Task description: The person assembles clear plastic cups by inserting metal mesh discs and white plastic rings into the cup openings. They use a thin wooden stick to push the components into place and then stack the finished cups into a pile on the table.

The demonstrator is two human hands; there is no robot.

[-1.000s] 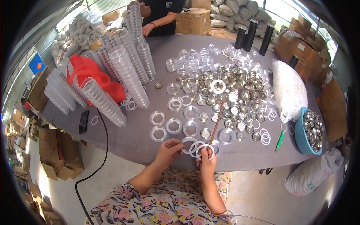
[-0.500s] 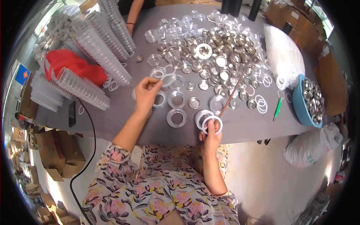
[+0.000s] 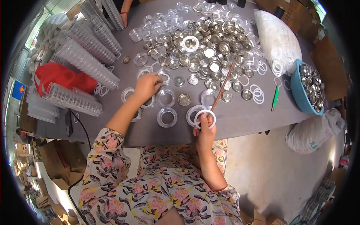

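My left hand (image 3: pixel 149 87) has its fingers drawn together at the edge of a white ring (image 3: pixel 164 78), which lies over a round clear plastic container. My right hand (image 3: pixel 205 131), near the table's front edge, grips another white ring (image 3: pixel 212 122) together with a thin brown stick (image 3: pixel 224 87) that slants up to the right. Beside that hand lies a clear container with a white ring (image 3: pixel 192 115). More clear round containers (image 3: pixel 166 117) sit between my hands, next to a small silver metal tin (image 3: pixel 184 99). My left hand partly covers other ringed containers.
A heap of silver tins (image 3: pixel 221 35) and clear containers covers the far middle. Stacked clear containers (image 3: pixel 88 63) and a red cloth (image 3: pixel 62 77) are at left. At right are a green-handled tool (image 3: pixel 275 98), a blue basin (image 3: pixel 298 92) of tins and a white bag (image 3: pixel 277 41). Another person's hand (image 3: pixel 124 18) shows far left.
My left hand has brought its white ring down onto a clear container. My right hand keeps hold of its ring and stick. The whole view has shifted slightly.
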